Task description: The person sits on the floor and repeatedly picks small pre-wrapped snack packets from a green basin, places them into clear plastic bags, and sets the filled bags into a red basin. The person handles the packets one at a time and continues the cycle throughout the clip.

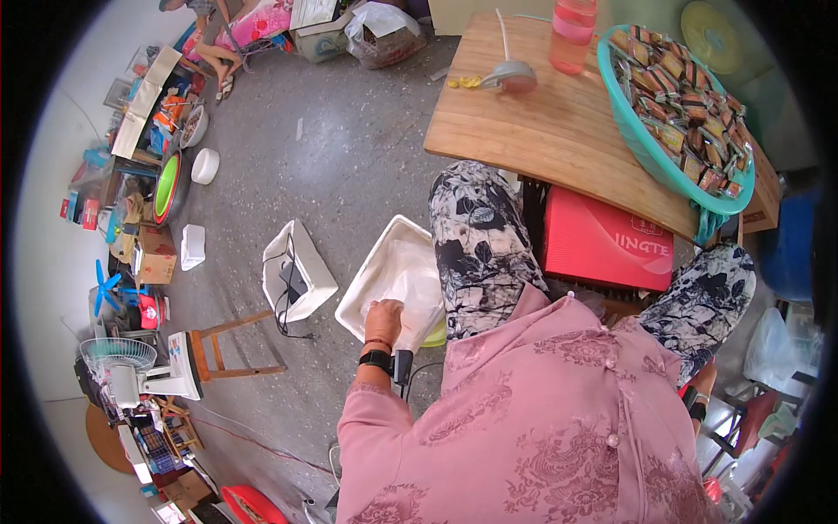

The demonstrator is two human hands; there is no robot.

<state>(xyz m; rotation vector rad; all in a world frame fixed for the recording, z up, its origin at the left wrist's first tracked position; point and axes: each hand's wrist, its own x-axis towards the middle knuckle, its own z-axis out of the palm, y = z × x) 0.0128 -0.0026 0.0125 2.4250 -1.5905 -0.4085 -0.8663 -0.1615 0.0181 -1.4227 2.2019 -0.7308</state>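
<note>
My left hand [384, 321] reaches down beside my left thigh to a white plastic bin [358, 281]. Its fingers are curled closed on a clear plastic bag [417, 284] that lies inside the bin and over its near edge. My right hand [705, 377] hangs low by my right thigh, mostly hidden behind my pink sleeve and leg. Its fingers do not show, so what it holds, if anything, cannot be made out. A bit of yellow-green [436, 334] shows under the bin's near side.
Ahead is a wooden table [515, 122] with a teal basket [621, 109] of wrapped snacks, a pink-tinted bottle [573, 39] and a ladle-like scoop [511, 77]. Beneath it sits a red box [602, 240]. Another white bin [319, 284] with cables and a wooden stool [209, 354] stand left. Someone sits far left.
</note>
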